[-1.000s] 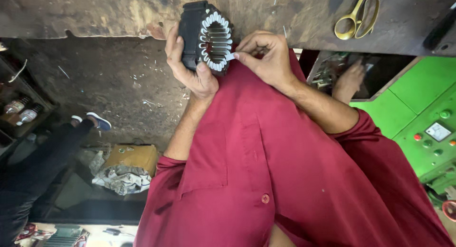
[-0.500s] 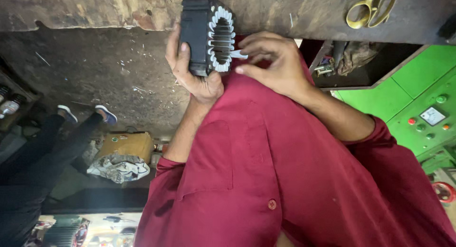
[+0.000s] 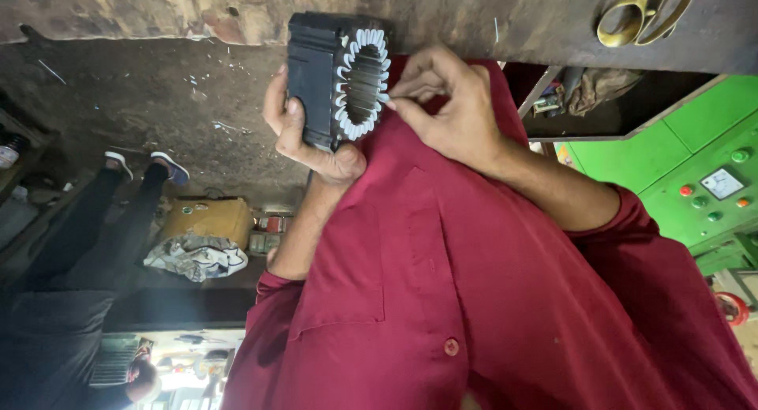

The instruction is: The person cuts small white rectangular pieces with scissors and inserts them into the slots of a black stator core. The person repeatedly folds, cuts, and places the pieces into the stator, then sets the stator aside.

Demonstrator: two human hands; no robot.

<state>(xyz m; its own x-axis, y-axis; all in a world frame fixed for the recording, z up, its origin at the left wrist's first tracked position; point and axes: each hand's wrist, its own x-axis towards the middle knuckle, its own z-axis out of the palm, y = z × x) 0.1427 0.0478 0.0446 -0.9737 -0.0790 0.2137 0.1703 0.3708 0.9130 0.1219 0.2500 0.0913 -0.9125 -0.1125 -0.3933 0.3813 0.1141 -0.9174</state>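
Note:
My left hand [image 3: 312, 142] grips a black motor stator [image 3: 335, 74] from its side and underneath, holding it upright in front of my red shirt. White insulation paper tips [image 3: 347, 126] ring the stator's oval bore. My right hand [image 3: 454, 110] reaches in from the right. Its thumb and forefinger pinch at a white paper tip on the rim's right side [image 3: 388, 102].
A worn wooden bench [image 3: 505, 23] spans the top, with brass-coloured scissors [image 3: 639, 15] on it. A green control cabinet [image 3: 711, 189] with buttons stands at the right. At the left are another person's legs and shoes [image 3: 146, 165], a yellow box [image 3: 207, 219] and a crumpled cloth [image 3: 193, 256].
My right fingers have moved in against the stator rim, and the white strip that stuck out between them now shows less. The stator has stayed in my left hand.

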